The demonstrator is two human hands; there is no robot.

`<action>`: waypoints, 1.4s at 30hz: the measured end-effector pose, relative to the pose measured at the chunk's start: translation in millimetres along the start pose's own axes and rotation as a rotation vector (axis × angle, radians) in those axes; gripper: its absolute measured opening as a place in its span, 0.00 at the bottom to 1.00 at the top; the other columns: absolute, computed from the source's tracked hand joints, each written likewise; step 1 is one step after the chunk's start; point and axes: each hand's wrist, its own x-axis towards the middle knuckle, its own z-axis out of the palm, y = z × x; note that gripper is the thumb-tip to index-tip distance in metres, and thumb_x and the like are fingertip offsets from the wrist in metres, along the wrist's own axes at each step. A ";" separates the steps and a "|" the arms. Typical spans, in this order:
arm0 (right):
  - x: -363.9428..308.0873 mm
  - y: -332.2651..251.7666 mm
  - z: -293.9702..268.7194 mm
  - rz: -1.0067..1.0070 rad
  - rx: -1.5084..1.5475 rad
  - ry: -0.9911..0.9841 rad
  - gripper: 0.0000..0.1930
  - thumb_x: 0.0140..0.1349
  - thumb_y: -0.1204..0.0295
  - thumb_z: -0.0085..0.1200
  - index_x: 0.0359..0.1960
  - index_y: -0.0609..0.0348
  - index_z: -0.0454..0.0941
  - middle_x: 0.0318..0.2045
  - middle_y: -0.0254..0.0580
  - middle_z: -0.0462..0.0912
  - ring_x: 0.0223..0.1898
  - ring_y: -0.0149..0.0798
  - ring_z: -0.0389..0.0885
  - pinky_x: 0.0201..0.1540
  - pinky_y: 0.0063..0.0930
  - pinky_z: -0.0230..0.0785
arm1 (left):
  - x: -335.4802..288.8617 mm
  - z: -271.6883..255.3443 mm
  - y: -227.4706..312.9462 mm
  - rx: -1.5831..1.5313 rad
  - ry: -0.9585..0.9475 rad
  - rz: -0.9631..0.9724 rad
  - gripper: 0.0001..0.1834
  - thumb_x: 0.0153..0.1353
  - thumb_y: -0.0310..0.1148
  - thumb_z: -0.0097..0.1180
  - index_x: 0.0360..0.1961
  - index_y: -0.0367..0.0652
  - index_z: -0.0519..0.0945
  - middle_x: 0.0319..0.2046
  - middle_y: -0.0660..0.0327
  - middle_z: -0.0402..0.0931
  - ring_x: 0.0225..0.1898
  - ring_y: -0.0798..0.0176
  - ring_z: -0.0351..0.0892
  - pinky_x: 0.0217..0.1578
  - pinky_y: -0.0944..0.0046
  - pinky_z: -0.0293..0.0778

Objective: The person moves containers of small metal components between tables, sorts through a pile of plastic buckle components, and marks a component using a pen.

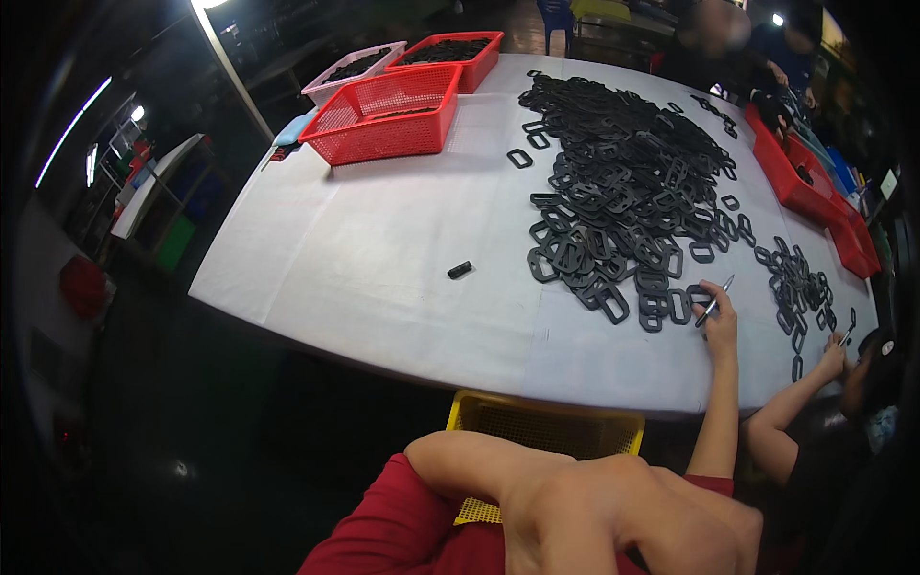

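My right hand point(719, 318) is closed around a slim silver pen-shaped tool point(714, 300) with a pointed end. It rests at the near right edge of a big heap of black oblong rings point(623, 182), its fingers beside the nearest ones. My left hand point(628, 508) is raised close to the camera, wrist bent, the back of the hand showing large at the bottom. Its fingers are mostly hidden, so whether it holds anything is unclear. A small black cylindrical piece point(461, 270) lies alone left of the heap.
A white-covered table point(364, 230) fills the middle. Red baskets point(383, 120) stand at its far left, more red trays point(805, 177) along the right. A yellow basket point(546, 412) sits below the near edge. At right, a co-worker's hand point(836, 356) holds a similar tool beside a smaller ring pile point(797, 287).
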 end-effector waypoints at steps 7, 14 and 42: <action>-0.5 12.3 3.5 -0.047 0.005 -0.016 0.21 0.40 0.83 0.54 0.41 0.60 0.72 0.39 0.43 0.75 0.43 0.38 0.72 0.46 0.26 0.62 | 6.9 -22.5 -21.4 0.058 -0.176 0.340 0.13 0.59 0.36 0.43 0.24 0.49 0.80 0.34 0.59 0.75 0.42 0.49 0.65 0.43 0.44 0.64; -2.0 4.8 1.3 -0.084 -0.021 -0.007 0.22 0.39 0.83 0.53 0.42 0.60 0.72 0.39 0.42 0.74 0.44 0.39 0.71 0.48 0.27 0.61 | 20.3 7.7 -12.2 0.171 0.116 0.317 0.17 0.59 0.42 0.43 0.24 0.47 0.80 0.36 0.62 0.75 0.52 0.47 0.56 0.42 0.33 0.61; -105.3 -134.1 65.3 0.269 1.111 -0.374 0.12 0.50 0.81 0.54 0.38 0.61 0.70 0.36 0.36 0.74 0.37 0.24 0.72 0.40 0.16 0.66 | -151.0 -128.0 -32.2 0.866 0.503 -0.516 0.33 0.38 0.26 0.65 0.49 0.39 0.66 0.48 0.57 0.67 0.57 0.56 0.57 0.56 0.57 0.53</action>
